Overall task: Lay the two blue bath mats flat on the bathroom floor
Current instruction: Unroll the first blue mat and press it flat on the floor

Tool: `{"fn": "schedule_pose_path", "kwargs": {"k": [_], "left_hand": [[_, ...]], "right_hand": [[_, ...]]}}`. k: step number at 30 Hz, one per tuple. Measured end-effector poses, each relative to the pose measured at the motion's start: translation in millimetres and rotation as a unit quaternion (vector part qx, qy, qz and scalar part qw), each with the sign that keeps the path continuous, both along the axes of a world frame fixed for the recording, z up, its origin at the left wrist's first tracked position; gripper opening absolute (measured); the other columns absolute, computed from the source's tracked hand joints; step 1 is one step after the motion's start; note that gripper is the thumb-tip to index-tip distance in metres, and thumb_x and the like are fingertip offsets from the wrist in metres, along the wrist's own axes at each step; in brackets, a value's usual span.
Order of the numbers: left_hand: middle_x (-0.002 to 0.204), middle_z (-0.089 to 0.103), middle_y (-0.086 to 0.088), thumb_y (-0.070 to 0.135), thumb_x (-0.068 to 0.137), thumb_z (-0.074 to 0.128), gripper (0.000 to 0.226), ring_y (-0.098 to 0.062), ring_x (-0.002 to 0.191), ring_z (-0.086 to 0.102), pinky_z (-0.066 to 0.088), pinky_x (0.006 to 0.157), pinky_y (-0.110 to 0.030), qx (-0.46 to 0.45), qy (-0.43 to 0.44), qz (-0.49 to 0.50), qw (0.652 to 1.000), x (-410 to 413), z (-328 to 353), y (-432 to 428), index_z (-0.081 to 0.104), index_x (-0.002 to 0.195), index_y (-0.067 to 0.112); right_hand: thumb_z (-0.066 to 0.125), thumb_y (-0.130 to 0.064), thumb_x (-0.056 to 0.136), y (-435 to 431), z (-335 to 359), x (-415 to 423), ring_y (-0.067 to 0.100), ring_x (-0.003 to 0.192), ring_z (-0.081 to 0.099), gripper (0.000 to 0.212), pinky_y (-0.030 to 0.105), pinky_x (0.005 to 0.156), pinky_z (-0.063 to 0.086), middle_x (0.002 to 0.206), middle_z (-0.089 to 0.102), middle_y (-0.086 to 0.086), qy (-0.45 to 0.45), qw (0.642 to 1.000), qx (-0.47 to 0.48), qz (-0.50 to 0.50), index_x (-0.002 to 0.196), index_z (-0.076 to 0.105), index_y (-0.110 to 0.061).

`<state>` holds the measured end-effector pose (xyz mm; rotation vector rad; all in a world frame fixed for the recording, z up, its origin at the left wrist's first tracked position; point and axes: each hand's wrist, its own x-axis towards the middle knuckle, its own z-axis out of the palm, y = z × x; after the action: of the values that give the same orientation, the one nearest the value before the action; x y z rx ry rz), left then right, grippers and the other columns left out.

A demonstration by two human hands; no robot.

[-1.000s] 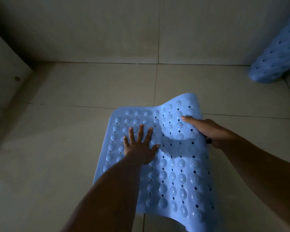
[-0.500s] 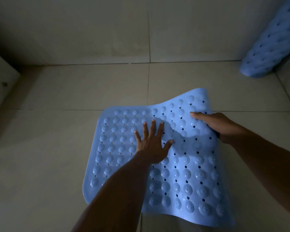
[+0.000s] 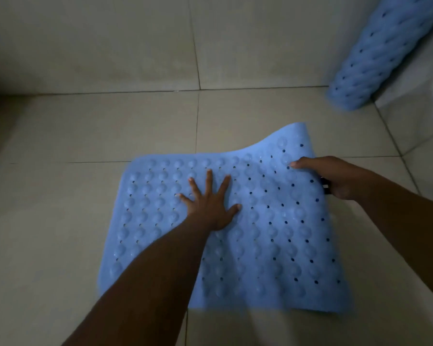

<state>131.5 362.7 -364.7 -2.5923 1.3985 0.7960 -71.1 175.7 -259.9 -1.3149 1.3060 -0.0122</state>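
Pressing with your left hand (image 3: 210, 208), fingers spread flat, on blue mat (image 3: 273, 245) on floor (image 3: 85, 136); your right hand (image 3: 335, 178) pinches lifted far right edge; second mat (image 3: 375, 58) stands curled, far right.

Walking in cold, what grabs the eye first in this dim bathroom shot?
A bumpy blue bath mat glows at the centre of the pale tiled floor, its far right corner curling upward. The left hand presses flat on its middle, fingers spread, while the right hand grips the raised right edge. A second blue mat sits curled at the top right, not yet laid out.
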Motion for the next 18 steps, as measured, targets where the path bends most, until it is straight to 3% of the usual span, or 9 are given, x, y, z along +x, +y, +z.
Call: {"fn": "schedule_pose_path", "kwargs": {"k": [2,5,7,9,11,13,16,18], "left_hand": [[0.164,-0.033,0.007,0.089,0.083,0.028,0.089,-0.051,0.147,-0.027,-0.001,0.106,-0.084,0.024,0.002,-0.009,1.0,-3.6,0.6,-3.0,-0.015,0.153,0.055],[0.163,-0.036,0.007,0.09,0.081,0.03,0.093,-0.051,0.145,-0.031,-0.001,0.106,-0.084,0.049,0.0,-0.017,0.999,-5.4,-0.1,-4.5,-0.016,0.153,0.054],[0.162,-0.037,0.006,0.089,0.082,0.031,0.093,-0.051,0.145,-0.031,0.001,0.108,-0.084,0.054,0.0,-0.019,0.998,-5.0,-0.4,-4.0,-0.018,0.153,0.054],[0.161,-0.039,0.005,0.09,0.082,0.03,0.094,-0.05,0.145,-0.031,0.001,0.109,-0.082,0.057,-0.004,-0.024,0.998,-5.1,-0.5,-3.5,-0.019,0.152,0.053],[0.16,-0.041,0.004,0.091,0.082,0.027,0.094,-0.05,0.145,-0.032,0.0,0.11,-0.082,0.059,-0.007,-0.029,0.998,-5.0,-1.3,-3.3,-0.022,0.152,0.052],[0.159,-0.043,0.004,0.091,0.081,0.026,0.095,-0.049,0.144,-0.033,0.001,0.11,-0.081,0.059,-0.009,-0.029,0.998,-4.5,-2.9,-3.2,-0.025,0.151,0.051],[0.16,-0.041,0.003,0.091,0.081,0.025,0.096,-0.049,0.146,-0.031,0.002,0.111,-0.08,0.059,-0.018,-0.025,0.998,-5.4,-4.3,-3.7,-0.026,0.151,0.05],[0.16,-0.041,0.003,0.091,0.081,0.024,0.097,-0.049,0.146,-0.031,0.002,0.111,-0.08,0.064,-0.02,-0.023,0.997,-6.4,-5.1,-4.7,-0.026,0.152,0.048]], "right_hand": [[0.079,-0.027,0.082,-5.8,-1.6,-10.5,0.031,0.101,0.073,0.038,0.048,0.096,0.056,0.108,0.077,0.011,-0.014,1.0,0.021,-0.017,0.114,0.071,-0.01],[0.082,-0.019,0.08,-14.6,-5.4,-25.3,0.031,0.097,0.075,0.042,0.047,0.088,0.059,0.109,0.077,0.014,-0.028,0.999,-0.002,-0.026,0.118,0.069,-0.005],[0.094,-0.034,0.066,-16.8,-8.8,-29.8,0.03,0.099,0.074,0.07,0.045,0.085,0.061,0.118,0.073,0.013,0.015,0.995,-0.09,-0.047,0.122,0.063,-0.005],[0.096,-0.047,0.056,-16.2,-12.5,-31.3,0.033,0.112,0.066,0.097,0.049,0.093,0.057,0.129,0.062,0.012,0.105,0.97,-0.206,-0.076,0.127,0.044,-0.006],[0.092,-0.054,0.055,-10.1,-13.8,-32.7,0.039,0.114,0.061,0.098,0.055,0.095,0.052,0.127,0.058,0.015,0.173,0.927,-0.32,-0.093,0.122,0.035,-0.013],[0.085,-0.067,0.052,-3.5,-14.0,-33.6,0.041,0.112,0.061,0.099,0.057,0.093,0.052,0.123,0.058,0.016,0.201,0.896,-0.381,-0.108,0.121,0.039,-0.014],[0.062,-0.086,0.064,-5.9,-26.0,-38.5,0.043,0.117,0.055,0.1,0.055,0.1,0.047,0.127,0.055,0.022,0.288,0.886,-0.359,-0.057,0.126,0.053,-0.009],[0.053,-0.084,0.068,-11.4,-33.0,-43.7,0.043,0.118,0.052,0.09,0.053,0.103,0.045,0.126,0.054,0.023,0.297,0.912,-0.281,-0.039,0.122,0.063,-0.011]]}}
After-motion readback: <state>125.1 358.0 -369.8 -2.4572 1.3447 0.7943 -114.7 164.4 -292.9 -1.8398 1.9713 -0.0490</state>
